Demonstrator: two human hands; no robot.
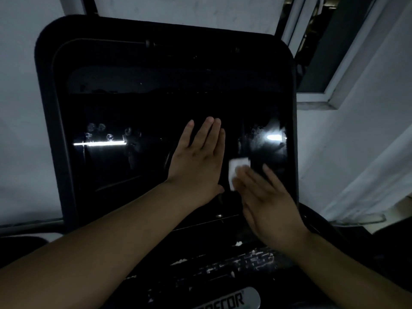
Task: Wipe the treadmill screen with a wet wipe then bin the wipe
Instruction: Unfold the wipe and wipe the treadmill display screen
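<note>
Far left of the treadmill screen [138,112], fingerprint smudges [104,131] sit just above a bright strip of reflected light [100,143]; that part of the glass is marked. The screen itself is dark and glossy, tilted back in a rounded black console frame [50,90].

Your left hand [197,159] lies flat on the glass near the middle of the screen, palm down. Its fingers [208,132] are straight; three lie pressed together and the outermost stands slightly apart. It holds nothing.

Just to its right, the wet wipe [236,168] is a small white folded pad lying against the lower right part of the screen. Your right hand [265,197] presses it to the glass with straight, extended fingers [246,175] that cover its lower right corner (the hand is blurred, so I cannot tell how far they are spread).

Above the wipe, a second bright reflection [273,137] shows a hazy smeared patch on the glass.

Below the screen, the lower console [225,268] carries white flecks and a silver brand badge [231,301], partly cut off by the frame edge.

At far right stands a window frame [347,63].
</note>
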